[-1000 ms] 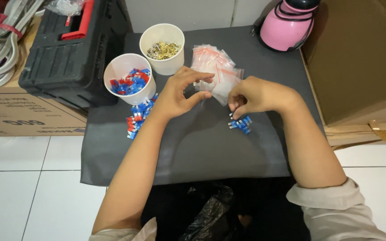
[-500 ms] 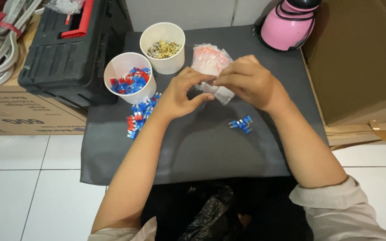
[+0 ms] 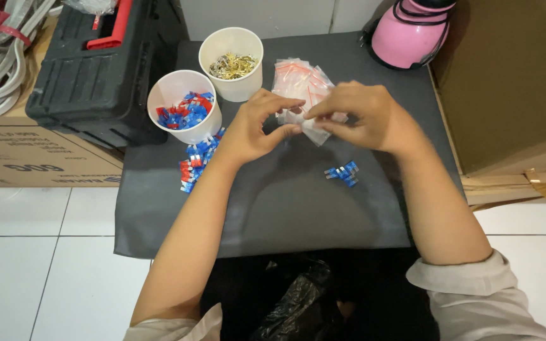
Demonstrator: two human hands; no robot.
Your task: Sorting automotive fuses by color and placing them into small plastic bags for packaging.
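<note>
Over dark tabletop [image 3: 273, 208]: right hand [image 3: 364, 117] has left blue pieces [image 3: 342, 173], joined left hand [image 3: 257, 129]; both hands now pinch small clear bag [image 3: 304, 123] together; bag pile [image 3: 298, 79] behind.

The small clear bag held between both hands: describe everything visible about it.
The small clear bag looks like thin transparent plastic, apparently with a red strip along its mouth. Left hand and right hand pinch it between fingertips, above the dark grey mat, just in front of a pile of similar bags. Fingers hide most of it; its contents cannot be made out.
</note>
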